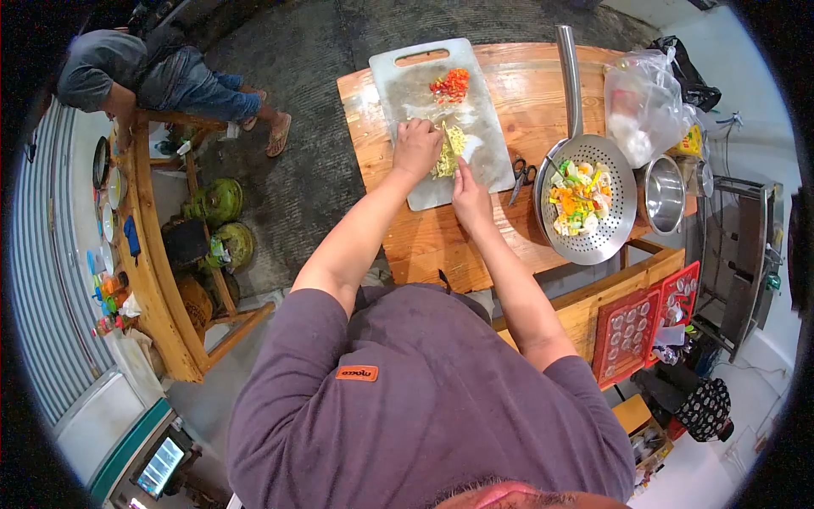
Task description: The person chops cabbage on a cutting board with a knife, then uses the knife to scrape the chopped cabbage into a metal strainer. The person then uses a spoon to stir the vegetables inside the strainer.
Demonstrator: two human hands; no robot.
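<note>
My left hand [416,147] presses down on a heap of pale yellow-green shredded vegetable [449,151] in the middle of a grey cutting board [398,81]. My right hand [469,197] grips the handle of a knife [469,148], whose broad blade rests at the right side of the shreds. A small pile of chopped red chilli [452,85] lies further up the board, apart from both hands.
The board lies on a wooden table [530,93]. A perforated metal skimmer [593,233] holds mixed cut vegetables, with scissors [521,176] beside it, a steel pot [661,193] and a plastic bag [642,102]. Red egg trays [632,331] stand lower right. Another person [144,76] sits at far left by green gas cylinders [216,201].
</note>
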